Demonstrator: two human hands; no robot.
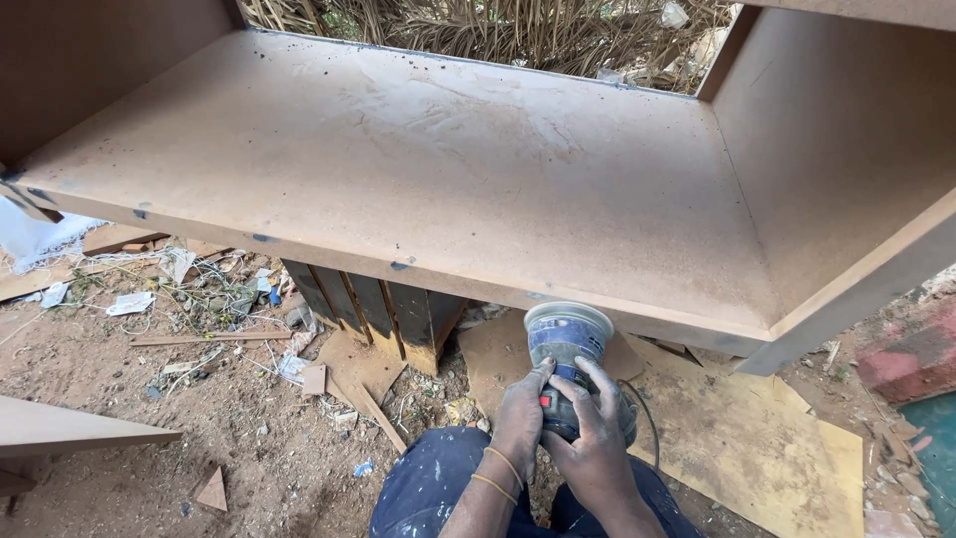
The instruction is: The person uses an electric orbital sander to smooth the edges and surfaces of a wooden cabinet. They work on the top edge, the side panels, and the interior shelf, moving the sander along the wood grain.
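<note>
Fingers (576, 391) of both hands — left hand (520, 416) and right hand (590, 438) — clamp together around the blue sander (565, 344), its pad against the front edge of the brown board cabinet (448, 169); keep the pad flat on that edge, pressure even.

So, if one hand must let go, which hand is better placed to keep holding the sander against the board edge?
Probably the right hand: its fingers wrap over the sander body from above, while the left hand only presses against its side.
</note>
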